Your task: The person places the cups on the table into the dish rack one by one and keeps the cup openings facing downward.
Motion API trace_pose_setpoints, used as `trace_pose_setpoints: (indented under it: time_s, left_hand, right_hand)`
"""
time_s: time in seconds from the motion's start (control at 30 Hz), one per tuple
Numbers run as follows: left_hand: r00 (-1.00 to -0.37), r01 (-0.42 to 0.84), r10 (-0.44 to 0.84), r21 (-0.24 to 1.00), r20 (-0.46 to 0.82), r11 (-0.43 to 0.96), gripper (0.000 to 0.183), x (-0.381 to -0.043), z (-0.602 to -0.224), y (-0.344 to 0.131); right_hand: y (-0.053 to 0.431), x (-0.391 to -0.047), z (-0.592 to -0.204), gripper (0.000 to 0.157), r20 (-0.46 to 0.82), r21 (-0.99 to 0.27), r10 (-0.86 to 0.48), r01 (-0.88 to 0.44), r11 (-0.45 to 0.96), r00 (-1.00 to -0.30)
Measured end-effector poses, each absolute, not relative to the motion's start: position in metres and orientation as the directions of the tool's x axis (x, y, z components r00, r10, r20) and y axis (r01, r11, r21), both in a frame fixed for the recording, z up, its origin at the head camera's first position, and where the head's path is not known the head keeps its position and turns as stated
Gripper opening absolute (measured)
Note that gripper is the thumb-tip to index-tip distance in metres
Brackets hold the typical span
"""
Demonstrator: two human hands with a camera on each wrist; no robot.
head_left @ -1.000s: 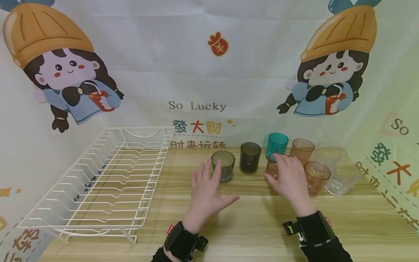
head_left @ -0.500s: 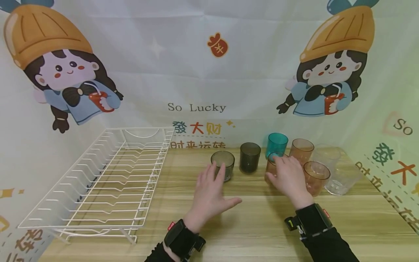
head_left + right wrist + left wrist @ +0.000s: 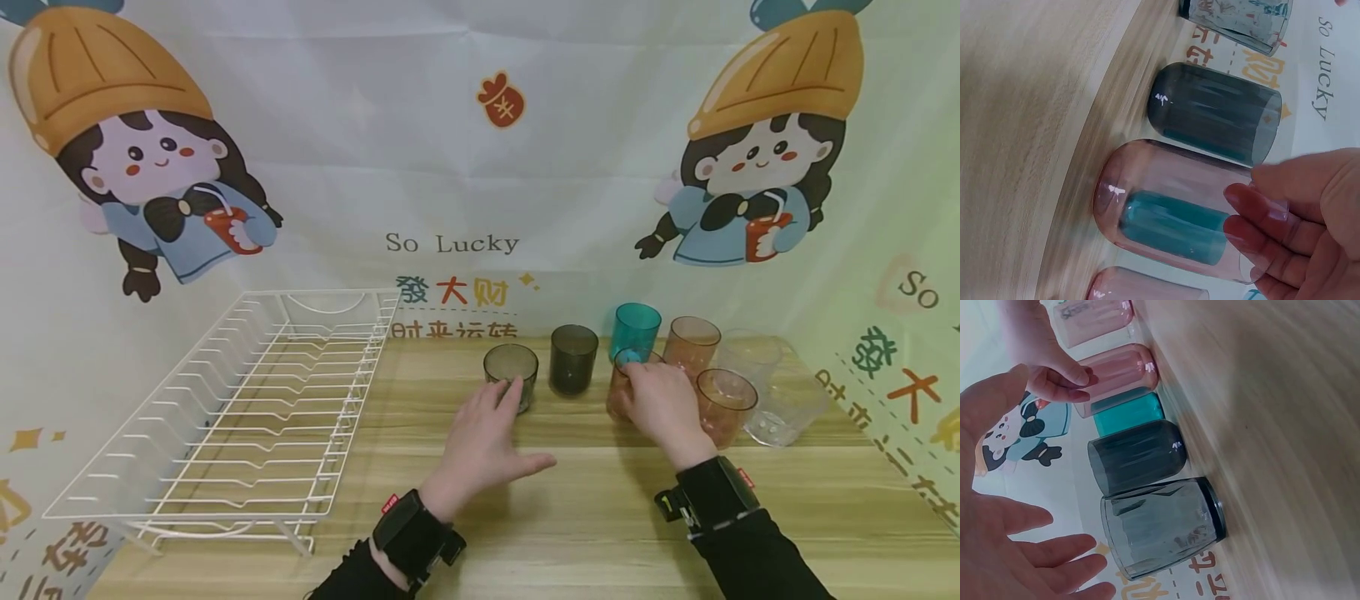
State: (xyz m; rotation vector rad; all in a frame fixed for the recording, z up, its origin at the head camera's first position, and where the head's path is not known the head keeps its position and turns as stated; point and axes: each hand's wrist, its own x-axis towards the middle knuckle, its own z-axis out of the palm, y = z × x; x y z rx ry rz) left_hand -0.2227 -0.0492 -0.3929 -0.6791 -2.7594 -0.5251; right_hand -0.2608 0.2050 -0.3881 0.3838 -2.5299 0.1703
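In the head view my right hand (image 3: 663,408) pinches the rim of a pinkish-amber cup (image 3: 621,396), which stands upright on the table. The right wrist view shows the thumb on the near side of that pink cup (image 3: 1166,156), with fingertips visible through its clear wall. My left hand (image 3: 480,442) is spread, thumb out, just in front of a grey faceted glass (image 3: 512,367). From the left wrist, this grey glass (image 3: 1163,528) appears beyond the fingertips, with a gap between. A dark grey cup (image 3: 573,360) stands between the two hands, farther back.
A teal cup (image 3: 636,329) stands behind the held one. More pinkish cups (image 3: 726,408) and clear glasses (image 3: 780,417) cluster at the right. A white wire dish rack (image 3: 255,408) fills the left side of the wooden table (image 3: 585,525). A printed cloth (image 3: 450,125) hangs behind.
My right hand has lowered slightly and its thumb and fingers have come together on the pink cup's rim. The left hand has dropped a little, fingers still spread.
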Motion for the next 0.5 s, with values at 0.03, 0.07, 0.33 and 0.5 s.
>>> trace_pose_setpoints:
  time_s: [0.03,0.07,0.33,0.5]
  left_hand:
    - [-0.861,0.487,0.397,0.291,0.319,0.824,0.111,-0.223,-0.392,-0.049]
    - [-0.861,0.488,0.397,0.298,0.318,0.82,0.111,-0.223,-0.391,-0.049]
    - [-0.875,0.473,0.381,0.367,0.297,0.801,0.109,-0.221,-0.385,-0.047]
    - [-0.883,0.462,0.364,0.413,0.296,0.784,0.11,-0.221,-0.381,-0.045]
  right_hand:
    - [0.205,-0.261,-0.389,0.015,0.565,-0.036,-0.236,-0.309,0.95,-0.79]
    - [0.206,-0.262,-0.389,0.015,0.569,-0.037,-0.235,-0.309,0.95,-0.788]
    - [0.208,-0.257,-0.388,0.01,0.531,-0.06,-0.204,-0.277,0.959,-0.823]
    - [0.208,-0.249,-0.383,0.009,0.534,-0.082,-0.193,-0.278,0.957,-0.823]
